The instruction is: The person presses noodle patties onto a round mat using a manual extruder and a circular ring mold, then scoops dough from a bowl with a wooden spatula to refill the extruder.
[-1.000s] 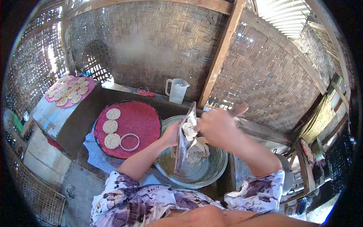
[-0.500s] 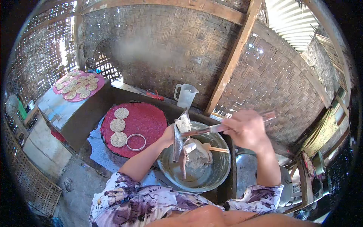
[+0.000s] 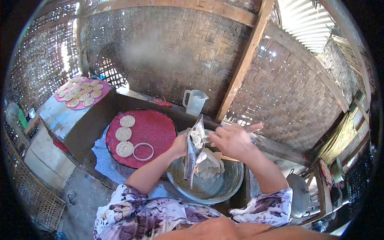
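My left hand (image 3: 179, 145) grips a long, worn trough-shaped tool (image 3: 192, 158), held upright over a wide metal basin (image 3: 236, 186). Pale dough (image 3: 197, 136) sits in its upper part. In my right hand (image 3: 233, 140) is a flat wooden stick (image 3: 255, 127), its far end against the dough in the tool. Below, a larger lump of dough (image 3: 211, 167) rests in the basin beside a wooden piece (image 3: 229, 157). Left of the basin, three pale textured discs (image 3: 125, 133) and a white ring (image 3: 152, 153) lie on a round red mat (image 3: 158, 126).
A clear plastic jug (image 3: 196, 103) stands behind the basin. More discs cover a pink mat (image 3: 106, 87) on the box at the left. A wooden post (image 3: 244, 64) rises against the woven wall. A large pot lid (image 3: 298, 188) is at the right.
My right hand has moved left and slightly down, bringing the stick closer to the tool. My left hand still holds the tool over the basin, now turned a little.
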Motion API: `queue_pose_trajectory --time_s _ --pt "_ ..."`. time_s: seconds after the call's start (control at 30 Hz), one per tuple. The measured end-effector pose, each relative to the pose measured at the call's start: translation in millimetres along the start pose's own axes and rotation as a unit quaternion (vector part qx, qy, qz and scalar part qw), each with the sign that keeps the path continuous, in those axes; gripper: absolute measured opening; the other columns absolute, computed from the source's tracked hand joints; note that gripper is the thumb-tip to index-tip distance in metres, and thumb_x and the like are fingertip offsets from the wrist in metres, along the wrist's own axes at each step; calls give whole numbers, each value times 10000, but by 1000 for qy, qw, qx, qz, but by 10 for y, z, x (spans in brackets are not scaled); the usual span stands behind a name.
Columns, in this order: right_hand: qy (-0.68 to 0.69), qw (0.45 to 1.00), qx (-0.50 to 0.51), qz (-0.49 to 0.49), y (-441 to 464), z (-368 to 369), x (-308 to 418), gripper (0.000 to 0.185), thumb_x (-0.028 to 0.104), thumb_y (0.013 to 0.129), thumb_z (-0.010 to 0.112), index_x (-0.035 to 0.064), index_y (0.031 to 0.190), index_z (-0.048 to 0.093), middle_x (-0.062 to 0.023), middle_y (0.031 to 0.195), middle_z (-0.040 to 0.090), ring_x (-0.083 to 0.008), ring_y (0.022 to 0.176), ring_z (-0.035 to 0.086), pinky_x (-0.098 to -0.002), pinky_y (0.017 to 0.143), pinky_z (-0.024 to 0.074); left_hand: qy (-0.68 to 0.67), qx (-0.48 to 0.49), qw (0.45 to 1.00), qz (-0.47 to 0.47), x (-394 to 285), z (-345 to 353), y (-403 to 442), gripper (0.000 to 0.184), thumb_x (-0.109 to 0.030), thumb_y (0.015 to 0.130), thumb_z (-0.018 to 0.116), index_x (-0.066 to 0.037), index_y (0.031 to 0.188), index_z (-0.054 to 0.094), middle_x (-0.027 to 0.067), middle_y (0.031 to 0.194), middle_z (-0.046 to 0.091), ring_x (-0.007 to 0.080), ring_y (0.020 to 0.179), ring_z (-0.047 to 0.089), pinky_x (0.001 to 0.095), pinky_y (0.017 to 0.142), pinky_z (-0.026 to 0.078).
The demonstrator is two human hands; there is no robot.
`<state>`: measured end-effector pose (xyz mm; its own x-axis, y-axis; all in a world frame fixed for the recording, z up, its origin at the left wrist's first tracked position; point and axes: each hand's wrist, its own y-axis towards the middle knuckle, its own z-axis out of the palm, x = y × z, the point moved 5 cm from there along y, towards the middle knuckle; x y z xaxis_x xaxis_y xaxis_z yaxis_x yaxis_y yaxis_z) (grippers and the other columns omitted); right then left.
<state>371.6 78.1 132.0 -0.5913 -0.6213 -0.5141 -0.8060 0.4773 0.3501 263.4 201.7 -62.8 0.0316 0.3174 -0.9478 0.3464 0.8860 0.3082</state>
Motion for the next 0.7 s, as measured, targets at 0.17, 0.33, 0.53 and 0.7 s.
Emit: queue_pose_trajectory --time_s 0.17,0.33,0.53,0.7 --pt "5 983 -110 146 -207 -618 -451 130 248 653 670 142 680 601 -22 596 509 -217 586 561 -353 540 454 55 -21 998 -14 -127 -180 -49 415 -225 724 639 -43 1087 550 164 1008 605 291 947 582 353 806 445" --pt "12 991 -82 105 -121 -464 -401 144 238 635 679 137 687 590 -23 600 507 -217 598 560 -354 535 449 191 -35 979 62 -437 -105 -173 427 -272 689 662 -56 1045 569 174 963 609 331 917 581 370 791 454" --pt "32 999 -20 39 -76 -296 -231 141 213 649 641 123 639 534 -22 614 493 -205 606 552 -337 557 442 256 -20 966 44 -429 -69 -155 430 -313 685 666 -85 1042 587 162 959 613 328 895 590 386 767 465" --pt "15 1000 17 -7 -16 199 64 123 224 675 598 128 679 522 -7 646 501 -188 663 562 -359 598 444 262 -17 963 62 -276 7 -156 428 -334 695 646 -100 1049 590 158 962 614 329 912 584 382 780 462"
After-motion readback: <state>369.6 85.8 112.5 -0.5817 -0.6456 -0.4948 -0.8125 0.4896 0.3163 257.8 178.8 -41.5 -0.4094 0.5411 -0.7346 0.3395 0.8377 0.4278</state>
